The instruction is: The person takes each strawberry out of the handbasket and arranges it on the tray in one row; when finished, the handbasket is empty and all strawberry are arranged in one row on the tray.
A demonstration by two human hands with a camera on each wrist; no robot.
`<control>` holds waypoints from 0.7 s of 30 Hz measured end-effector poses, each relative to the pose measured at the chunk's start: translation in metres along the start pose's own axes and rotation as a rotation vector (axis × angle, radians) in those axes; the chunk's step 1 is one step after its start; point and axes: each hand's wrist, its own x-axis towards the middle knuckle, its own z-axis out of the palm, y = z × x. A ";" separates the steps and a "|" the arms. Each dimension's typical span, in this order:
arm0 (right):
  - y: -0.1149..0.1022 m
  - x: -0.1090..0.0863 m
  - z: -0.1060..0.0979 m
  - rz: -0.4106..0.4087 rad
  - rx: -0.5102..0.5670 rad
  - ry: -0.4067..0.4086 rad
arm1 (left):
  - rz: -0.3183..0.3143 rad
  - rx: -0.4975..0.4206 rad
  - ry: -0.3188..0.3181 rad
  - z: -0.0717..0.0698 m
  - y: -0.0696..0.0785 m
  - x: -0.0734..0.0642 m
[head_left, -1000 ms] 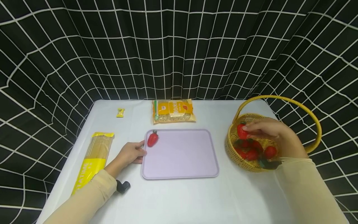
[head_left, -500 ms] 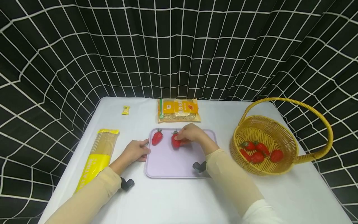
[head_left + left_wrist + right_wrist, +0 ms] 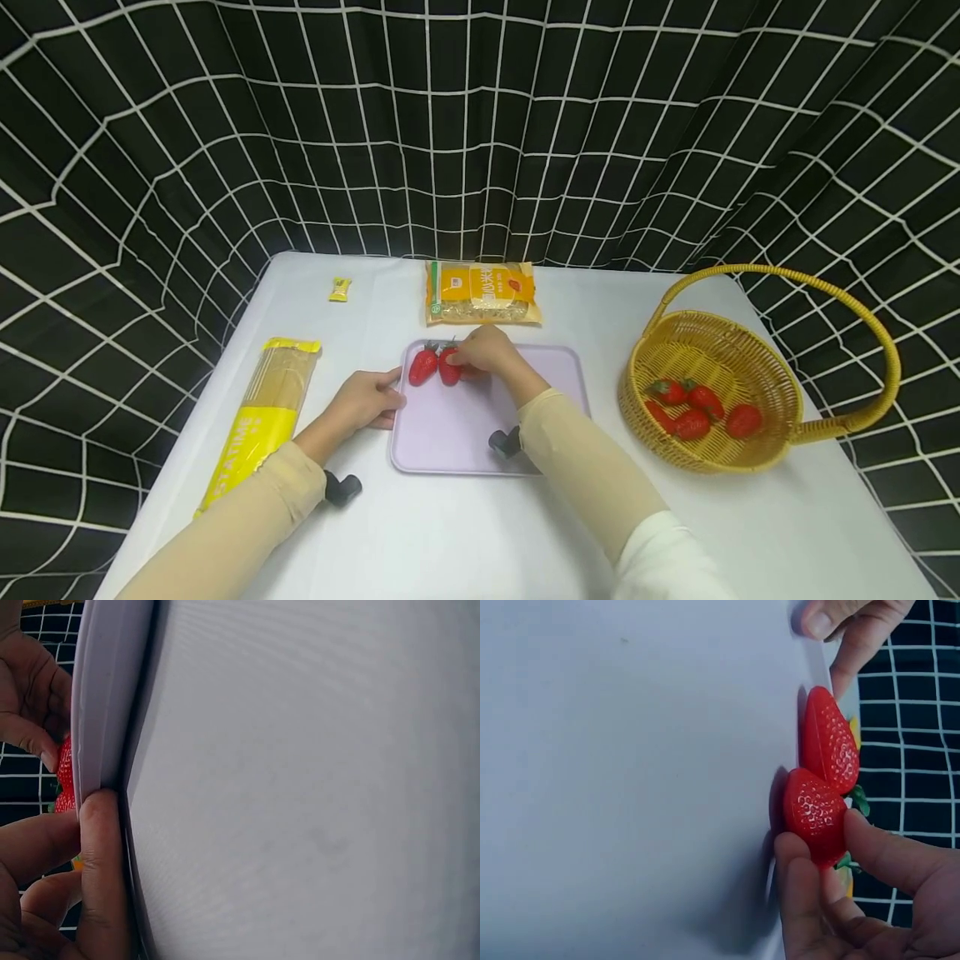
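My left hand [image 3: 365,402] pinches the left rim of the pale purple tray [image 3: 457,442]; in the left wrist view a finger lies under the edge of the tray. Over the tray's far left part, my right hand [image 3: 489,354] holds a red strawberry [image 3: 449,367] between thumb and fingers. Another strawberry [image 3: 423,367] lies in the far left corner. The right wrist view has the held strawberry [image 3: 815,814] touching the lying one [image 3: 828,742], their green leaves pointing the same way.
A yellow wicker basket [image 3: 636,400] with a tall handle and several strawberries [image 3: 692,423] stands at right. Behind the tray lies an orange food packet [image 3: 483,293]. At left are a long yellow noodle packet [image 3: 262,425] and a small yellow wrapped candy [image 3: 340,289].
My right hand has carried a strawberry from the basket leftward to the tray, beside the first strawberry. My left hand keeps its hold on the tray's rim.
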 end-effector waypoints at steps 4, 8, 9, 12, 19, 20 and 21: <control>-0.002 -0.002 -0.004 -0.022 -0.021 0.003 | 0.000 0.012 0.000 0.002 0.005 0.001; 0.004 -0.009 -0.016 -0.069 -0.083 0.014 | -0.005 0.019 -0.010 0.004 0.007 0.003; 0.008 -0.011 -0.023 -0.083 -0.093 0.008 | -0.006 0.026 -0.015 0.005 0.007 0.003; 0.022 -0.026 -0.053 -0.124 -0.071 -0.043 | -0.018 0.034 -0.023 0.007 0.006 0.003; 0.084 -0.070 -0.186 -0.135 0.109 -0.261 | -0.033 0.038 -0.007 0.006 0.007 -0.004; 0.098 -0.074 -0.206 -0.126 0.122 -0.276 | -0.031 0.042 -0.006 0.006 0.007 -0.005; 0.112 -0.078 -0.225 -0.112 0.134 -0.286 | -0.028 0.042 -0.007 0.005 0.008 -0.005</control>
